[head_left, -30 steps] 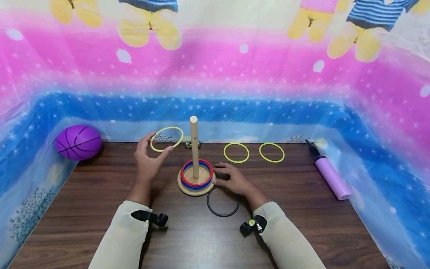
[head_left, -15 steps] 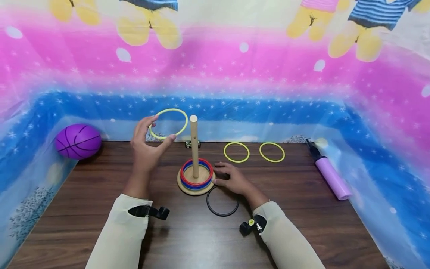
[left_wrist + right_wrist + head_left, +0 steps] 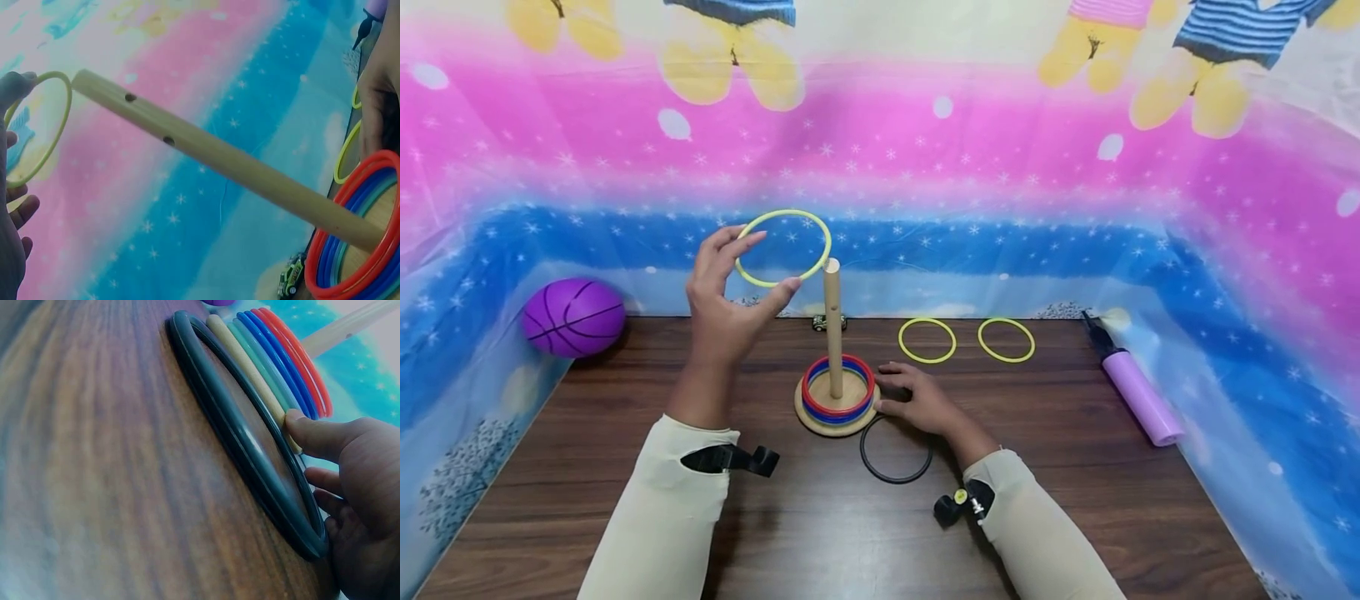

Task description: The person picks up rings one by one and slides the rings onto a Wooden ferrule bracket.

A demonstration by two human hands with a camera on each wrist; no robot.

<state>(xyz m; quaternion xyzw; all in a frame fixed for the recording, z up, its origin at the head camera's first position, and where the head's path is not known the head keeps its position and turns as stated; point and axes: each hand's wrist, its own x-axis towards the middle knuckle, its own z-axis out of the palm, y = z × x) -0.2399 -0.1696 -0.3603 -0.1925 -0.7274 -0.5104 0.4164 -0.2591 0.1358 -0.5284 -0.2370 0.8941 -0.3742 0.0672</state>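
My left hand (image 3: 722,292) pinches a yellow-green ring (image 3: 783,247) between thumb and fingers, raised just left of the top of the wooden peg (image 3: 832,325). In the left wrist view the ring (image 3: 39,134) sits beside the peg's tip (image 3: 84,80). Red and blue rings (image 3: 838,390) are stacked on the round wooden base (image 3: 820,422). My right hand (image 3: 917,398) rests on the table, its thumb pressed against the base's edge (image 3: 289,428). A black ring (image 3: 897,450) lies flat just in front of the base, under my right wrist.
Two more yellow-green rings (image 3: 928,340) (image 3: 1006,339) lie behind and right of the base. A purple ball (image 3: 574,317) sits at the back left, a lilac pump (image 3: 1138,392) at the right edge. A small toy car (image 3: 829,322) stands behind the peg. Patterned sheeting walls the table.
My left hand has lifted the yellow-green ring up and slightly right, from table height to level with the peg's top. The right hand has stayed by the base.
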